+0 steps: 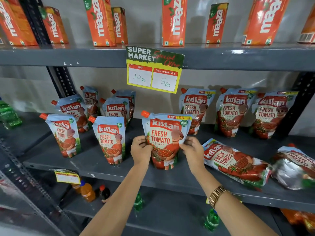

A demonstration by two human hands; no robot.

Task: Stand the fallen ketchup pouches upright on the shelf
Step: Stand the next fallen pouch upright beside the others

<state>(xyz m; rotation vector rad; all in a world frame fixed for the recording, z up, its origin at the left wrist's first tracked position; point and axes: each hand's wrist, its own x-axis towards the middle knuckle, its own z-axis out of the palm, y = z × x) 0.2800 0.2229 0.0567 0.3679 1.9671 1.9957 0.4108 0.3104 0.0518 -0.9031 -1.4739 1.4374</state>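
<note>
A Kissan ketchup pouch (164, 133) with an orange cap stands upright at the front middle of the grey shelf (105, 172). My left hand (140, 149) touches its left edge and my right hand (193, 150) its right edge, fingers curled on the pouch's sides. To the right, one pouch (233, 160) lies flat on its back. Farther right a second pouch (294, 166) lies fallen, silver side showing. Several other pouches stand upright: two in front at left (64, 135) (110, 138), more behind them, and three at the back right (194, 109).
A yellow price card (154, 69) hangs from the shelf above, which carries upright orange juice cartons (173, 21). Black slotted uprights (63, 82) flank the bay. Green bottles (9, 114) stand at far left. The lower shelf holds small drink bottles (87, 192).
</note>
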